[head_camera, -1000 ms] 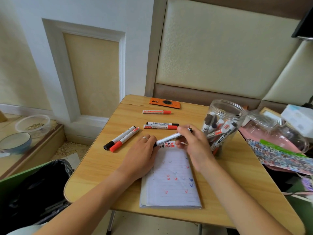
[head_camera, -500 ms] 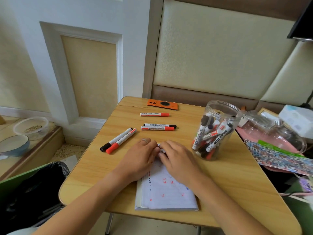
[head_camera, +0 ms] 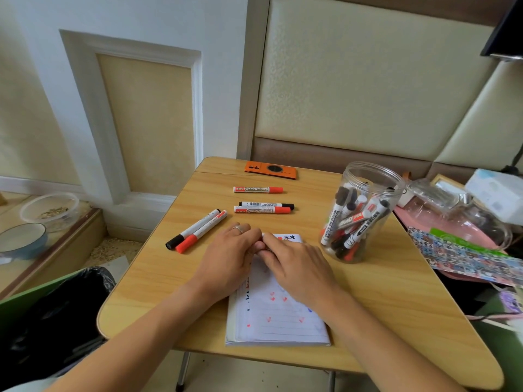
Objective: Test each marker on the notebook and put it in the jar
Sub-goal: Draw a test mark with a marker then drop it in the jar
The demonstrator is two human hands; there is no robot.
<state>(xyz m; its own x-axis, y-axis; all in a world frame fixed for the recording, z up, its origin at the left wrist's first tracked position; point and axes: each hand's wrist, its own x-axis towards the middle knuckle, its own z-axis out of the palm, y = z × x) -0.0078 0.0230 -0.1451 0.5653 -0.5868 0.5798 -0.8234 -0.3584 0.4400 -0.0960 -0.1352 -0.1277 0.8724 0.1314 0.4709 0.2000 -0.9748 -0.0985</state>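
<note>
From the head camera, a person's left hand (head_camera: 229, 258) and right hand (head_camera: 297, 267) meet fingertip to fingertip over the top of an open notebook (head_camera: 278, 315) on a wooden bench (head_camera: 396, 301); fingers curl inward, and whether they hold anything cannot be told. A clear jar (head_camera: 360, 212) with markers inside stands upright just right of the notebook. Five markers lie beyond the hands: a black-capped (head_camera: 193, 229) and red-capped (head_camera: 201, 232) pair at left, a second black (head_camera: 266, 205) and red (head_camera: 261, 210) pair centre, and a lone red marker (head_camera: 258, 189) near an orange phone (head_camera: 270, 170).
</note>
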